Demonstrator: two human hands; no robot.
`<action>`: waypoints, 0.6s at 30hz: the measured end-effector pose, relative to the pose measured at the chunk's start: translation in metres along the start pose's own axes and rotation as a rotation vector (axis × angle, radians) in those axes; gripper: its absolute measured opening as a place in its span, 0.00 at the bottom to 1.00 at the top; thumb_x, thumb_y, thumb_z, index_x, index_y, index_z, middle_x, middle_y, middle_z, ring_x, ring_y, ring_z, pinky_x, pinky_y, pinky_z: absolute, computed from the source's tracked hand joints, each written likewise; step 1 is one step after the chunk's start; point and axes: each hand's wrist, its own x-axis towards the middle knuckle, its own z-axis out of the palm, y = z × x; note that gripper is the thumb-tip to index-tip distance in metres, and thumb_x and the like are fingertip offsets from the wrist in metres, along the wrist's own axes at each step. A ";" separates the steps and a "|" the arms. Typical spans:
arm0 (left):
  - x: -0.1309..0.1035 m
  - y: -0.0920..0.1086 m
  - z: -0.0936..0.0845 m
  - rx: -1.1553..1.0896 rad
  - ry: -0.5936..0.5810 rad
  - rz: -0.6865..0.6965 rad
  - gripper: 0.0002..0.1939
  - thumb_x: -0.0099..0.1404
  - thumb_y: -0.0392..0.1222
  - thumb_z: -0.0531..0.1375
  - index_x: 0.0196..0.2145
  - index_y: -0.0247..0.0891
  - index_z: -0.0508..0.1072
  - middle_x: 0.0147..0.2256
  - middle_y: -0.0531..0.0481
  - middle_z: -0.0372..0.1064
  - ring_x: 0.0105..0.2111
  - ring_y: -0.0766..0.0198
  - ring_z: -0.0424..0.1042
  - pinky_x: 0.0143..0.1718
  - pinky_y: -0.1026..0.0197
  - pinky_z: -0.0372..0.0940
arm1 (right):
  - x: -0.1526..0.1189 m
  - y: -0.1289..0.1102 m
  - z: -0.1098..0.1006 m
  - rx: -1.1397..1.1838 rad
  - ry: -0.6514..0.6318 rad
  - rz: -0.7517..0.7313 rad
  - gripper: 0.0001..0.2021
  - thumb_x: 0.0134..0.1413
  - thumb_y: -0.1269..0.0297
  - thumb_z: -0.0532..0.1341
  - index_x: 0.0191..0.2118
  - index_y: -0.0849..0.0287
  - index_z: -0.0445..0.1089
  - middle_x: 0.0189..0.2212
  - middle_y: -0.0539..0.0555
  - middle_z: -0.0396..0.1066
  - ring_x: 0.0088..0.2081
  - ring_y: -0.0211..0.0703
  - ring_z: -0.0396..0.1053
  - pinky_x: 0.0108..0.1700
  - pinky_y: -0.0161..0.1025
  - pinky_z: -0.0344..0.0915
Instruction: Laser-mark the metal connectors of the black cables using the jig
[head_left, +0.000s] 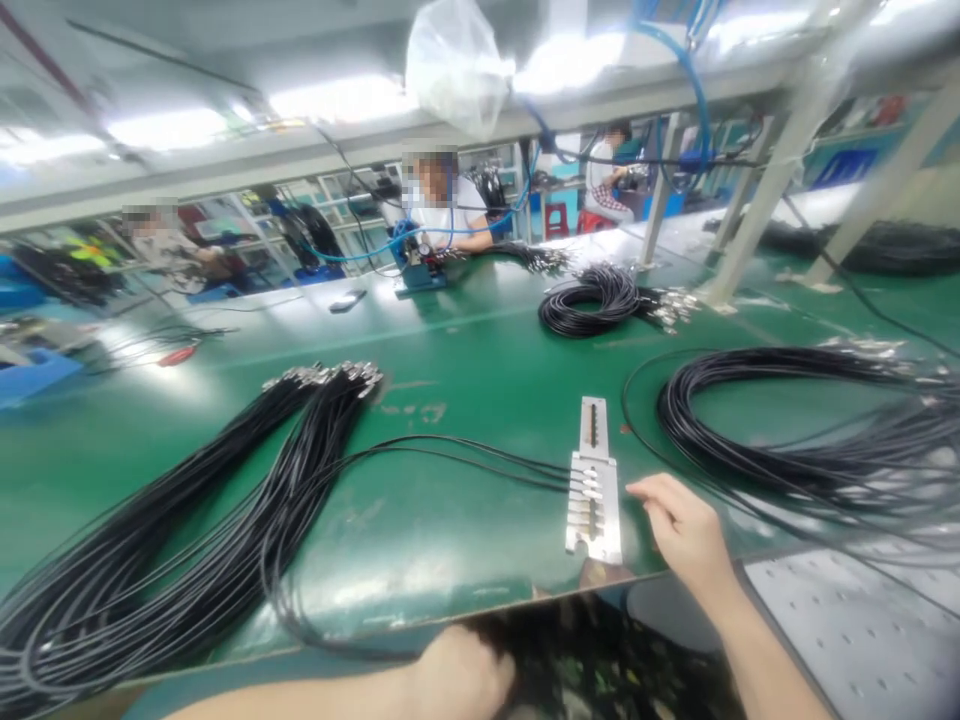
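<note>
My left hand (469,670) is closed in a blurred fist at the table's front edge. Black cables (352,652) run up to it and disappear behind it. Just right of a slotted metal fixture (615,510), my right hand (686,530) has its thumb and index finger together, apart from the plate. Whether a small part sits between those fingertips cannot be made out. A few cables enter the fixture from the left, their silvery connector ends (591,480) lying side by side in its slots. They come from a large bundle of black cables (300,480) on the left.
Coiled black cables lie at the right (690,400) and farther back (592,300) on the green table (465,380). A perforated metal sheet (847,620) is at front right. Across the table, a person (457,215) sits behind a small blue machine (416,260). Metal posts (772,170) rise at right.
</note>
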 end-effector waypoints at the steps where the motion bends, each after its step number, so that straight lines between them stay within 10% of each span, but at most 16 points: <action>1: -0.011 -0.005 -0.017 0.004 0.051 0.061 0.05 0.59 0.37 0.56 0.34 0.35 0.68 0.24 0.47 0.69 0.22 0.58 0.70 0.21 0.61 0.64 | 0.000 0.000 0.000 -0.003 0.000 -0.013 0.13 0.51 0.76 0.50 0.30 0.56 0.70 0.29 0.50 0.71 0.30 0.40 0.70 0.31 0.35 0.67; 5: -0.053 -0.052 -0.084 0.118 0.457 0.026 0.05 0.62 0.33 0.48 0.32 0.37 0.62 0.25 0.50 0.64 0.20 0.64 0.63 0.20 0.64 0.58 | -0.001 0.003 0.003 -0.009 -0.017 -0.038 0.13 0.51 0.77 0.49 0.31 0.56 0.69 0.30 0.50 0.70 0.32 0.41 0.70 0.32 0.37 0.67; 8: -0.055 -0.103 -0.103 0.224 0.786 -0.120 0.10 0.66 0.36 0.45 0.30 0.37 0.62 0.22 0.52 0.60 0.20 0.66 0.61 0.21 0.66 0.53 | 0.000 0.003 0.003 -0.014 -0.040 -0.033 0.13 0.52 0.77 0.49 0.31 0.56 0.69 0.30 0.51 0.70 0.32 0.41 0.69 0.34 0.37 0.66; 12: -0.019 -0.134 -0.075 -0.038 0.798 -0.074 0.12 0.69 0.39 0.43 0.34 0.35 0.64 0.24 0.53 0.65 0.22 0.70 0.64 0.24 0.68 0.55 | -0.006 -0.009 0.001 0.017 -0.095 0.024 0.09 0.55 0.73 0.51 0.35 0.57 0.68 0.33 0.52 0.69 0.35 0.42 0.68 0.37 0.38 0.66; 18: 0.013 -0.111 -0.041 -0.316 0.799 -0.011 0.14 0.69 0.41 0.45 0.36 0.35 0.68 0.30 0.48 0.66 0.30 0.66 0.65 0.31 0.65 0.61 | -0.025 -0.041 0.002 -0.237 -0.325 -0.011 0.16 0.47 0.57 0.62 0.42 0.58 0.65 0.47 0.61 0.61 0.48 0.54 0.61 0.48 0.52 0.60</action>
